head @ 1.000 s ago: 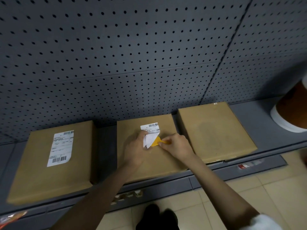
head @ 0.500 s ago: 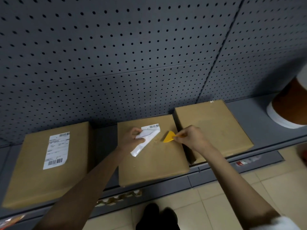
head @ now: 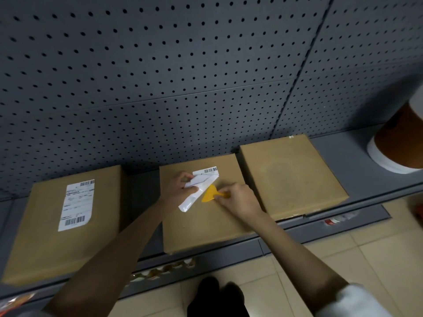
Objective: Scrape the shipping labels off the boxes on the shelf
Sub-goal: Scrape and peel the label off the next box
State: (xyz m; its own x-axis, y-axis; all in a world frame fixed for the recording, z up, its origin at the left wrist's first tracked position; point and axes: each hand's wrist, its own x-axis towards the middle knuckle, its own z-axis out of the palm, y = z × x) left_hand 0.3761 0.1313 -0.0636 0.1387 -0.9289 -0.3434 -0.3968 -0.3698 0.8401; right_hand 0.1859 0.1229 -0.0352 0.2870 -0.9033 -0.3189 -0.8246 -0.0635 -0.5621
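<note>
Half-peeled label on the middle box, scraper at its edge.

My left hand point(head: 180, 187) pinches the loose, crumpled white label point(head: 198, 189); its barcode end is still stuck flat near the back of the middle box point(head: 201, 223); my right hand point(head: 238, 199) has its fingers closed on the handle of a yellow, fan-shaped plastic scraper point(head: 211, 195), blade against the matte brown cardboard beside the label; the left box point(head: 41, 236) carries a smooth, flat label point(head: 76, 204); the right box point(head: 290, 175) is bare; all three lie on the grey shelf point(head: 357, 165) under dotted pegboard point(head: 160, 76).
</note>
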